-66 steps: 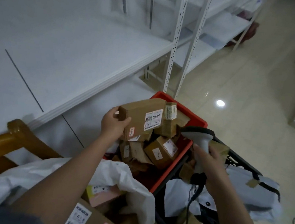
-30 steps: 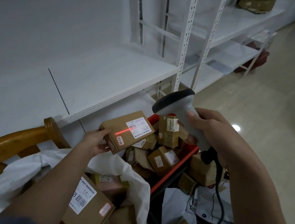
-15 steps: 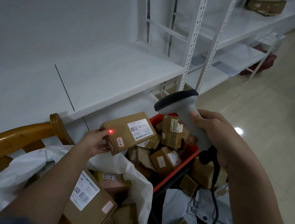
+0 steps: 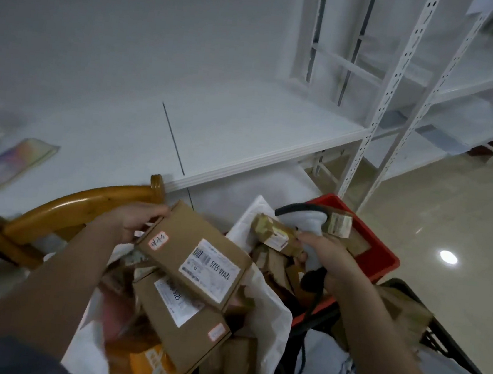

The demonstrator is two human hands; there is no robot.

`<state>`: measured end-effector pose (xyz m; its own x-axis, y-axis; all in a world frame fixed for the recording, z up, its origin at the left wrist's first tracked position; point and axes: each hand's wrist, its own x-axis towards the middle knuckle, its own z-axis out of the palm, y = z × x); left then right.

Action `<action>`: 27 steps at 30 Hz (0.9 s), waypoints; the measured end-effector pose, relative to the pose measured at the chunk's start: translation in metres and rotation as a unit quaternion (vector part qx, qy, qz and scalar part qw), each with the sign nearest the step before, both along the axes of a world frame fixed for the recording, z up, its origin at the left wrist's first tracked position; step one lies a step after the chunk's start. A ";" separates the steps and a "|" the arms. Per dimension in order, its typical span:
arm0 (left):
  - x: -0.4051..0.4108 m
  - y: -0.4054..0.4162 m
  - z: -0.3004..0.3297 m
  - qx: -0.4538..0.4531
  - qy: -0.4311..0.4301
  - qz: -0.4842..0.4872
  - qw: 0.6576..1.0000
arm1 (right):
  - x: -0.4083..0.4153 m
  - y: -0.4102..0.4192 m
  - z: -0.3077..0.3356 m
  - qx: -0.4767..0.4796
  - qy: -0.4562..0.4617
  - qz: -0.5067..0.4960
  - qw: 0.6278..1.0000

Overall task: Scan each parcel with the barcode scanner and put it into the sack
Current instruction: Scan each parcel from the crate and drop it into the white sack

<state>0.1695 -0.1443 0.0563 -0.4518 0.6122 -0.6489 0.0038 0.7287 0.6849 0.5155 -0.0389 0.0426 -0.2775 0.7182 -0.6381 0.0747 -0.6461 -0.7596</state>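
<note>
The cardboard parcel [image 4: 197,261] hangs over the mouth of the white sack [image 4: 270,321], label side up, just above a second labelled box [image 4: 181,317] that lies inside among other packets. The left hand [image 4: 137,220] has its grip clenched on the parcel's far edge, fingers over the top and thumb beneath. The right hand [image 4: 329,257] grasps the barcode scanner [image 4: 306,221] by its handle, head pointing away toward the red crate [image 4: 384,258]; a small taped box [image 4: 273,236] sits right against that hand's fingertips (whether it is pinched or merely touching cannot be told). More brown parcels fill the crate, crowding the space between crate and sack. A wooden chair arm [image 4: 83,208] curves at the left, and white shelving [image 4: 245,131] stands behind.
</note>
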 end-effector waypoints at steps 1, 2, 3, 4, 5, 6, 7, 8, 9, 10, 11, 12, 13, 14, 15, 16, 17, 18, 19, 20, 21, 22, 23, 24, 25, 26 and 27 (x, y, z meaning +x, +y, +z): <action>-0.007 -0.006 0.004 -0.014 0.023 -0.015 1.000 | -0.007 -0.003 -0.009 0.000 -0.010 0.015 1.000; -0.013 -0.012 0.006 -0.030 0.052 -0.036 0.998 | -0.013 -0.005 -0.018 0.001 -0.024 0.029 0.999; -0.017 -0.017 0.007 -0.044 0.090 -0.054 0.993 | -0.019 -0.008 -0.027 0.003 -0.039 0.035 0.999; -0.018 -0.023 0.006 -0.052 0.135 -0.069 0.987 | -0.024 -0.010 -0.037 0.007 -0.053 0.037 0.998; -0.018 -0.027 0.001 -0.060 0.189 -0.085 0.977 | -0.028 -0.011 -0.048 0.012 -0.078 0.039 0.996; -0.015 -0.030 -0.006 -0.078 0.250 -0.106 0.959 | -0.031 -0.014 -0.058 0.019 -0.115 0.048 0.992; -0.009 -0.034 -0.015 -0.105 0.306 -0.132 0.937 | -0.033 -0.016 -0.070 0.027 -0.153 0.060 0.986; 0.001 -0.038 -0.022 -0.128 0.347 -0.158 0.916 | -0.034 -0.018 -0.081 0.029 -0.172 0.070 0.982; 0.011 -0.042 -0.029 -0.141 0.380 -0.181 0.896 | -0.035 -0.020 -0.091 0.023 -0.180 0.075 0.981; 0.020 -0.043 -0.036 -0.148 0.410 -0.196 0.879 | -0.034 -0.023 -0.100 0.008 -0.192 0.076 0.978; 0.027 -0.045 -0.042 -0.147 0.437 -0.199 0.865 | -0.032 -0.027 -0.107 -0.007 -0.215 0.076 0.974; 0.032 -0.046 -0.047 -0.145 0.463 -0.199 0.852 | -0.028 -0.031 -0.114 -0.014 -0.233 0.069 0.970; 0.038 -0.046 -0.050 -0.139 0.486 -0.200 0.840 | -0.024 -0.035 -0.121 -0.014 -0.241 0.057 0.969; 0.042 -0.046 -0.051 -0.129 0.497 -0.207 0.832 | -0.020 -0.038 -0.127 -0.007 -0.244 0.042 0.969; 0.046 -0.046 -0.051 -0.112 0.495 -0.219 0.834 | -0.017 -0.041 -0.133 0.000 -0.245 0.030 0.969; 0.050 -0.045 -0.051 -0.084 0.479 -0.225 0.844 | -0.014 -0.043 -0.136 0.005 -0.244 0.023 0.969; 0.054 -0.045 -0.051 -0.060 0.460 -0.229 0.856 | -0.012 -0.044 -0.138 0.009 -0.242 0.022 0.970; 0.059 -0.045 -0.052 -0.046 0.448 -0.238 0.860 | -0.010 -0.044 -0.138 0.011 -0.236 0.025 0.971; 0.064 -0.044 -0.053 -0.050 0.439 -0.252 0.861 | -0.008 -0.044 -0.136 0.010 -0.232 0.035 0.972; 0.068 -0.043 -0.053 -0.071 0.428 -0.275 0.858 | -0.007 -0.044 -0.132 0.007 -0.228 0.055 0.972; 0.073 -0.041 -0.052 -0.103 0.415 -0.302 0.852 | -0.005 -0.044 -0.127 0.003 -0.229 0.083 0.970; 0.077 -0.040 -0.051 -0.141 0.406 -0.332 0.839 | -0.003 -0.046 -0.124 -0.002 -0.235 0.108 0.966; 0.082 -0.037 -0.050 -0.176 0.402 -0.361 0.823 | 0.000 -0.047 -0.124 -0.006 -0.243 0.121 0.962; 0.086 -0.035 -0.050 -0.200 0.403 -0.383 0.807 | 0.003 -0.049 -0.125 -0.005 -0.252 0.126 0.959; 0.089 -0.034 -0.050 -0.214 0.406 -0.398 0.794 | 0.006 -0.051 -0.126 -0.001 -0.260 0.128 0.957; 0.090 -0.033 -0.050 -0.219 0.408 -0.407 0.787 | 0.007 -0.053 -0.127 0.003 -0.262 0.132 0.956; 0.091 -0.033 -0.051 -0.221 0.406 -0.412 0.785 | 0.008 -0.054 -0.127 0.008 -0.257 0.130 0.958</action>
<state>0.2607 -0.1776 0.0049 -0.3957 0.7096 -0.5830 0.9030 0.4163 -0.1062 0.5234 -0.0931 -0.0849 -0.1010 0.6779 -0.7282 0.5982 -0.5435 -0.5889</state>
